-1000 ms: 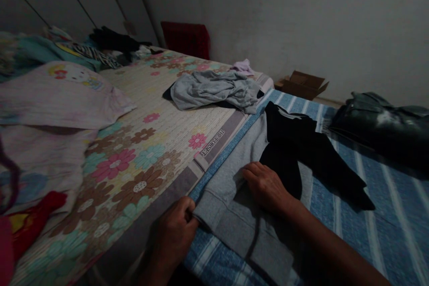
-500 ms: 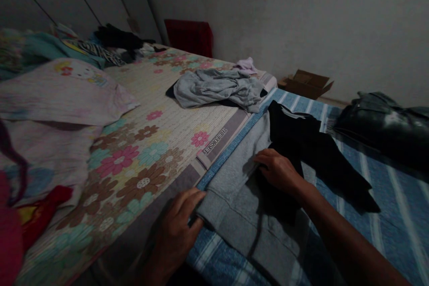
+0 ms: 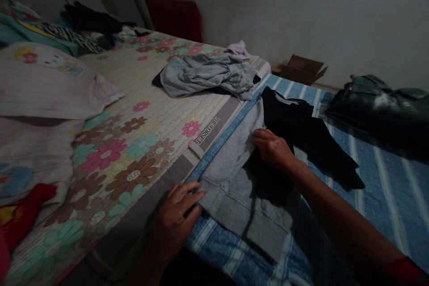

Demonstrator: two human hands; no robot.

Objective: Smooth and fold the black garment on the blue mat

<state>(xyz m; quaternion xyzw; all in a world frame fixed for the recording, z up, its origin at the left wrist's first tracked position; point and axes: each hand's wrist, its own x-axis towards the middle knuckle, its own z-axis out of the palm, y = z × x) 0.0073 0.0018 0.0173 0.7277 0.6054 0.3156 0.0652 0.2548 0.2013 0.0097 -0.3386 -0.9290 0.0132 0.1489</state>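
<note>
While pinned flat on the blue striped bed: grey garment, left hand spread at its hem, right hand pressed flat mid-cloth beside black cloth. Could bunch or slide, if palms drag unevenly.

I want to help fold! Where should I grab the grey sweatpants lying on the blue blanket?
Probably grab the grey sweatpants by the ribbed cuff end, coming from the near edge. That end lies flat and free beside the left hand; further up, the right hand and a black garment cover them.
</note>
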